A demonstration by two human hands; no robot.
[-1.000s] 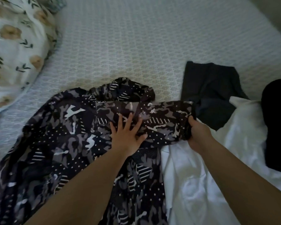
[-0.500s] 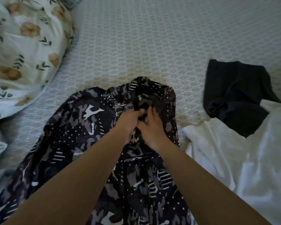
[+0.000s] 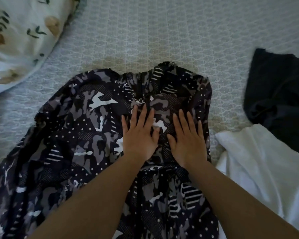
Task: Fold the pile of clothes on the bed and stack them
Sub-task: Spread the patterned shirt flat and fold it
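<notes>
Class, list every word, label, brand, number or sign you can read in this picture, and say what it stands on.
None can be read. The camouflage garment under the left hand and right hand bears only white shapes, stripes and dots. The floral pillow, dark garment, white garment and bed cover show no writing.

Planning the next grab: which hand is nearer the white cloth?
Right. The right hand lies flat on the camo jacket near the white cloth; the left hand lies farther away.

bed (image 3: 162, 31): pale grey textured cover | floral pillow (image 3: 21, 37): top left, on bed | light: dim, soft
</notes>
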